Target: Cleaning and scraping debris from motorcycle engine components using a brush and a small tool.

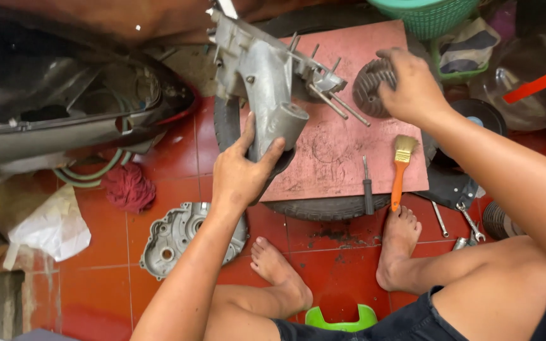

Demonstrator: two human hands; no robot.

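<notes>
my left hand (242, 169) is clamped on the grey engine casing (266, 82); my right hand (412, 85) grips what looks like a finned cylinder (369, 85) above the red board (336, 151).

The left hand (242, 169) reaches forward from a bare, nearly straight arm, back of the hand up, thumb and fingers (272, 150) curled in a grip. The right hand (412, 85) stretches farther out, wrist bent down, fingers cupped and closed. Both legs are bent, bare feet (279, 268) flat on the floor.
</notes>
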